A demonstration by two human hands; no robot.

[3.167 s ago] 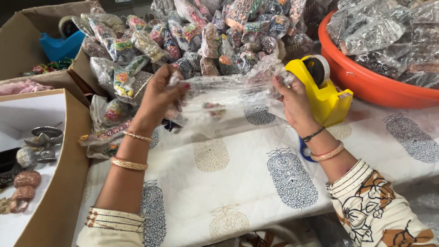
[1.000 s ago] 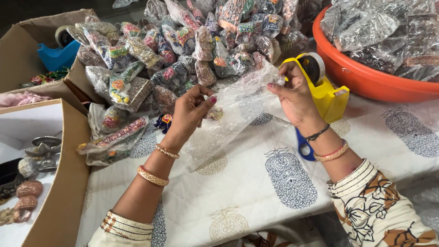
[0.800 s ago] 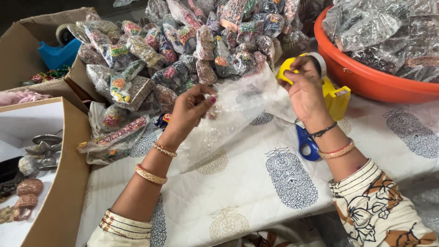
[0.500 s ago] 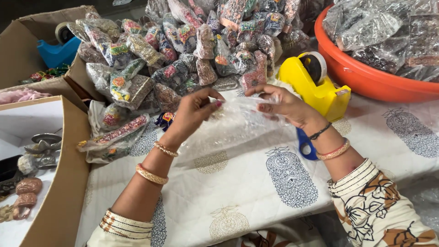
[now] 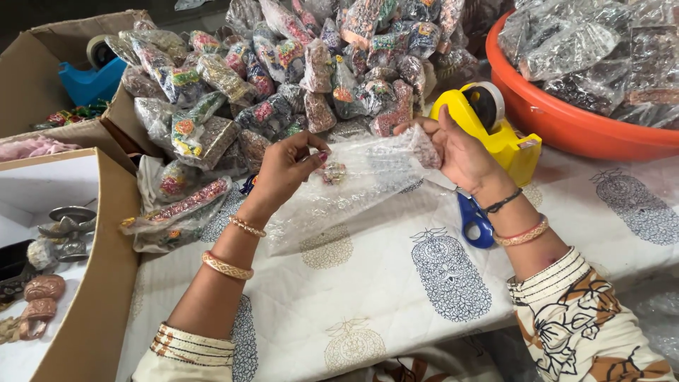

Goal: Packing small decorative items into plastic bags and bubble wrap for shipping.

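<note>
From the head camera, looking down, the person holds a sheet of bubble wrap (image 5: pixel 353 185) up over the table with both hands. The left hand (image 5: pixel 286 168) pinches one side of it with closed fingers, and the right hand (image 5: pixel 460 150) grips the other end, so the two hands are apart with the wrap stretched between them. A small colourful thing (image 5: pixel 334 172) sits inside the wrap, close to the left fingers (I cannot tell what it is). The low edge of the wrap touches the white tablecloth (image 5: pixel 396 304) with blue printed shapes. Just behind the right hand stands a yellow tape dispenser (image 5: pixel 498 127), and blue scissors (image 5: pixel 474 219) lie on the cloth under the right wrist. Behind the hands is a big pile of small wrapped packets (image 5: pixel 297 78). An orange tub (image 5: pixel 566 124) full of clear bags sits at the right. Cardboard boxes (image 5: pixel 106 262) stand at the left.
</note>
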